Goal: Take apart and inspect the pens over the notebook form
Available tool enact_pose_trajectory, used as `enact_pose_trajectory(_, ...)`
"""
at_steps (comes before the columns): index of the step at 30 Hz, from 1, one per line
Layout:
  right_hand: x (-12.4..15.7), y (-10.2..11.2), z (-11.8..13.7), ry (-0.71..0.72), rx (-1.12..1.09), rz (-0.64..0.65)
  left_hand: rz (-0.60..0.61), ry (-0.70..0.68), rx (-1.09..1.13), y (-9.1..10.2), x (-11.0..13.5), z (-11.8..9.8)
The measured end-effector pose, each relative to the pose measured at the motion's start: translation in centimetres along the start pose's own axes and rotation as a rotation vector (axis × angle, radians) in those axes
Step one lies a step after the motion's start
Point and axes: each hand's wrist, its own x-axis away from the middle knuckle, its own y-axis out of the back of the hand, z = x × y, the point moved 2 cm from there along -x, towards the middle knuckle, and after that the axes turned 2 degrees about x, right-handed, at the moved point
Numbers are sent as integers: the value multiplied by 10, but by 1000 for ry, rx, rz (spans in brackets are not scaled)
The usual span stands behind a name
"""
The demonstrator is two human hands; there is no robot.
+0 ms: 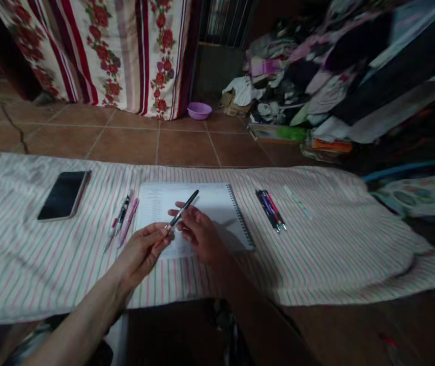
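Note:
A pen (184,208) with a black cap or end is held at a slant above the spiral notebook (217,195). My left hand (146,249) pinches its lower end between thumb and fingers. Around the upper half of the pen are the fingers of my right hand (198,231), thumb against it and some fingers stretched out. Left of the notebook lie a pink pen (128,222) and a few other pens (121,216). On the right, several dark and pink pens (269,209) lie side by side, with a pale, thin stick-like item (297,202) beyond them.
A striped cloth (335,239) covers the low surface, and a phone (63,195) lies on its left part. Beyond are the tiled floor (125,140), a floral curtain (125,56), a purple basin (199,111) and heaped clothes (316,76).

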Motion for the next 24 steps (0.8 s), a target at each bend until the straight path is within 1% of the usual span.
enact_pose_trajectory(5,-3,3,0,3,83,-18,-7,-18,-1,-2,0,0)
enact_pose_trajectory(9,-5,5,-4,79,183,-84,-38,-49,-10,-3,1,1)
enact_pose_trajectory(12,-4,4,-6,108,239,-139,-54,-69,-6,-4,2,0)
enact_pose_trajectory(14,-3,3,-7,96,167,-122,-67,-67,-1,-5,2,-1)
enact_pose_trajectory(17,-2,0,-4,38,23,-31,-63,-36,8,-5,2,-4)
enact_pose_trajectory(19,-2,1,0,11,17,2,-42,-20,16,-5,1,-4)
enact_pose_trajectory(22,-4,4,3,7,40,-13,-17,-11,22,-5,1,-3)
enact_pose_trajectory(24,-5,6,1,14,39,-45,-25,-16,12,-4,1,-1)
